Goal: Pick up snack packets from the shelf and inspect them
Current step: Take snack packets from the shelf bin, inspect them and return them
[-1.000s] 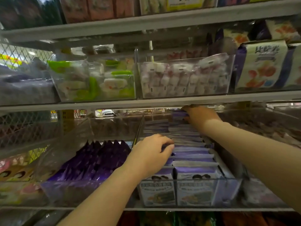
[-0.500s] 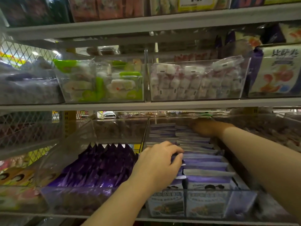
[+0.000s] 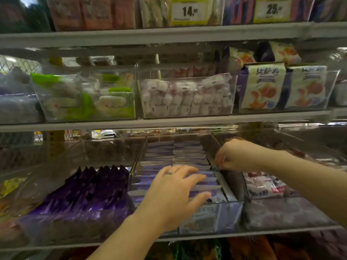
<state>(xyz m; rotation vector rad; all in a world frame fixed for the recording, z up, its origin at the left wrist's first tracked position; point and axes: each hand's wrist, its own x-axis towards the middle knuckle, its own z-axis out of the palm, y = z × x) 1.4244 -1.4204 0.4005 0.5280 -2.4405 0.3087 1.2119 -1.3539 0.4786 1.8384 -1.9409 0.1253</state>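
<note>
Two rows of lavender snack packets point(image 3: 187, 152) stand on edge in a clear bin point(image 3: 227, 216) on the middle shelf. My left hand point(image 3: 174, 196) lies flat on the tops of the front packets, fingers spread, a ring on one finger, holding nothing. My right hand point(image 3: 236, 154) is further back at the bin's right wall, fingers curled downward beside the packets. Whether they pinch a packet or the wall is hidden by the hand itself.
Dark purple pouches point(image 3: 90, 192) fill the bin to the left, and white-and-red packets point(image 3: 266, 186) the bin to the right. The shelf above point(image 3: 169, 121) overhangs closely, carrying bins of green-white sweets point(image 3: 84, 100), pink-white sweets point(image 3: 185, 98) and orange-printed bags point(image 3: 262, 85).
My right hand has drawn back from deep in the bin toward its right wall. My left hand has spread its fingers over the front packets. The view has moved closer.
</note>
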